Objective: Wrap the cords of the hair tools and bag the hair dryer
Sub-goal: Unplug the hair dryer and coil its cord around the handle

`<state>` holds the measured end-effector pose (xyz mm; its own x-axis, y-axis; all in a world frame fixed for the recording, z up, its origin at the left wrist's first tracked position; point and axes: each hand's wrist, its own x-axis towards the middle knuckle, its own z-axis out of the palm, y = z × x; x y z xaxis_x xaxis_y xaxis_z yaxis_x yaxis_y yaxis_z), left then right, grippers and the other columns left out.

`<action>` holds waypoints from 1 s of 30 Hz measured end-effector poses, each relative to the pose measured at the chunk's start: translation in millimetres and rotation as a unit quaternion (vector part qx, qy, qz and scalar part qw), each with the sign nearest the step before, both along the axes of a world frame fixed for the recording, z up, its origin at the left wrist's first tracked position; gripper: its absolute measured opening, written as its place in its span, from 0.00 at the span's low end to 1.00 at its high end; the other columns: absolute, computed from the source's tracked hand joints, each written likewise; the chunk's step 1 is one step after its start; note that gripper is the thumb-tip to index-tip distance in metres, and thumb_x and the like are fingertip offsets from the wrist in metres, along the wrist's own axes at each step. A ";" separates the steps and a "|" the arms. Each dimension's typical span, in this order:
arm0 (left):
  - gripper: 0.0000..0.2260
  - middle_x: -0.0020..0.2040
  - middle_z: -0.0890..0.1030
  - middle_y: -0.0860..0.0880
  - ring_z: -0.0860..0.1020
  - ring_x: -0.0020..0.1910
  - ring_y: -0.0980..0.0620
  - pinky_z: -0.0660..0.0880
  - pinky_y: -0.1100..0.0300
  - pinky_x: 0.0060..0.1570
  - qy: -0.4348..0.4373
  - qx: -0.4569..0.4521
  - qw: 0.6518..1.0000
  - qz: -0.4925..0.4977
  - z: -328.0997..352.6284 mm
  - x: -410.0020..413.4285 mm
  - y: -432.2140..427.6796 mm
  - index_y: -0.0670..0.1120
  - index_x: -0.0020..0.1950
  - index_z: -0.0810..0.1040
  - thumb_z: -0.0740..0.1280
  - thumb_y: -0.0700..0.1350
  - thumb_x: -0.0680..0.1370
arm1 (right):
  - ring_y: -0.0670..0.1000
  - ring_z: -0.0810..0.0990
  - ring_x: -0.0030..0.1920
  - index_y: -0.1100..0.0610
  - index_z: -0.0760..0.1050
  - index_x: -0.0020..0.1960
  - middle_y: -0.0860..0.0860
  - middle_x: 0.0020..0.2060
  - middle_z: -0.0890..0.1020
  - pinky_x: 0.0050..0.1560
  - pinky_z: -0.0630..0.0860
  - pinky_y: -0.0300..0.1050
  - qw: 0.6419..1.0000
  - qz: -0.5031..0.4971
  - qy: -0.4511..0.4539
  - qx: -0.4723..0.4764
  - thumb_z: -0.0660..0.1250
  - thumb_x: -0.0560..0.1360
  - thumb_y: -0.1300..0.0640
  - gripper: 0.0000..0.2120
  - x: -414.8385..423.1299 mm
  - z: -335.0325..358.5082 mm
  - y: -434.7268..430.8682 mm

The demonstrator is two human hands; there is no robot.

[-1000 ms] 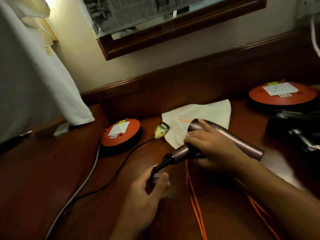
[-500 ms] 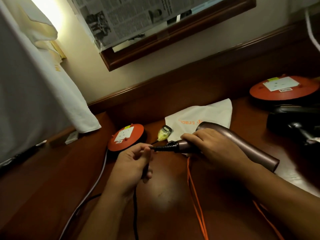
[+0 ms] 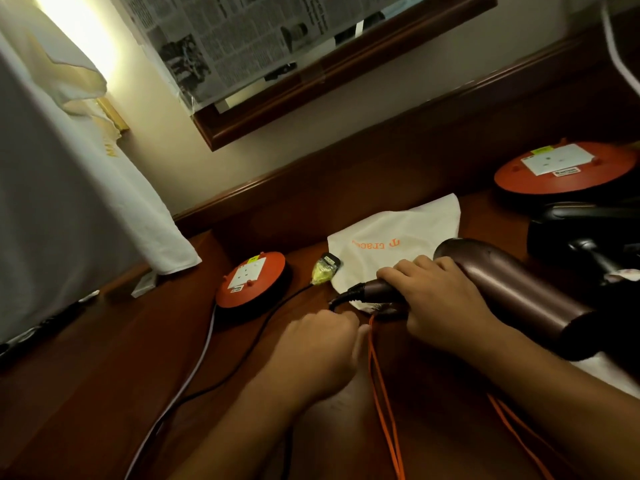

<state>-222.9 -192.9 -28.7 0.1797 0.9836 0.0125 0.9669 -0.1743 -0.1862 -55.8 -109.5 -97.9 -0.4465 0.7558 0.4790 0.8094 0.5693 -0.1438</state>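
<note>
two hands on one tool. right hand (image 3: 446, 303) clenched round the handle of the hair dryer (image 3: 512, 289), which sits low over the table (image 3: 86, 393), handle end toward 9 o'clock, barrel running off to 4 o'clock, partly over the white bag (image 3: 391, 237) at 12 o'clock of the hands. left hand (image 3: 318, 344) is blurred, fingers curled on the black cord (image 3: 242, 355) just below the strain relief; looks like a grasp. slack cord shows at 8 o'clock, leading up to a yellow-tagged plug (image 3: 323, 271) by an orange socket reel (image 3: 251, 280) at 10 o'clock. judgement: dryer body rigid, smooth, probably barrel-heavy, so the handle is the hold. cord limp but springy; take it near the relief, loop loosely, no sharp bend. bag soft, light; orange drawstrings (image 3: 384, 403) trail to 6 o'clock.
</note>
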 end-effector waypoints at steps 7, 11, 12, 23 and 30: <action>0.11 0.32 0.78 0.50 0.73 0.30 0.57 0.68 0.64 0.31 -0.343 -0.126 0.928 -0.077 46.5 -56.8 37.8 0.44 0.41 0.82 0.71 0.48 0.80 | 0.51 0.74 0.54 0.43 0.65 0.69 0.44 0.56 0.77 0.52 0.69 0.52 0.992 0.124 -0.027 0.020 0.68 0.67 0.51 0.30 6.2 9.0 0.9; 0.11 0.34 0.75 0.49 0.70 0.27 0.55 0.67 0.62 0.26 -0.607 -0.094 0.789 0.012 12.6 -74.8 43.5 0.46 0.40 0.79 0.73 0.52 0.77 | 0.52 0.75 0.53 0.45 0.66 0.67 0.45 0.55 0.78 0.49 0.70 0.52 0.987 0.137 0.069 0.042 0.59 0.68 0.49 0.27 5.1 12.0 -2.5; 0.11 0.34 0.73 0.47 0.69 0.27 0.55 0.68 0.62 0.25 -0.648 -0.068 0.758 0.031 0.9 -72.7 41.3 0.46 0.40 0.80 0.72 0.52 0.77 | 0.52 0.76 0.52 0.46 0.66 0.67 0.45 0.54 0.78 0.48 0.70 0.53 0.986 0.130 0.087 0.050 0.58 0.68 0.47 0.26 4.7 12.1 -3.0; 0.14 0.39 0.80 0.53 0.77 0.36 0.56 0.76 0.53 0.39 -0.194 0.051 0.977 -0.068 -1.5 -11.0 -24.0 0.51 0.52 0.76 0.57 0.58 0.83 | 0.57 0.76 0.48 0.47 0.68 0.67 0.50 0.49 0.78 0.46 0.70 0.53 0.995 -0.013 0.068 0.065 0.72 0.63 0.58 0.34 -3.3 -0.7 1.3; 0.05 0.40 0.84 0.56 0.82 0.38 0.60 0.76 0.68 0.37 -0.246 0.119 0.956 -0.108 79.6 -44.3 23.0 0.50 0.48 0.86 0.72 0.49 0.79 | 0.55 0.77 0.42 0.47 0.72 0.61 0.49 0.44 0.80 0.42 0.67 0.50 0.991 0.043 0.084 0.093 0.75 0.67 0.54 0.25 -12.3 -0.6 -4.6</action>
<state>-267.2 -169.9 51.0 0.2926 0.8834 0.3661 0.8944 -0.3883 0.2221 -68.1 -114.1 -98.5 -0.4082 0.6103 0.6789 0.7303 0.6646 -0.1583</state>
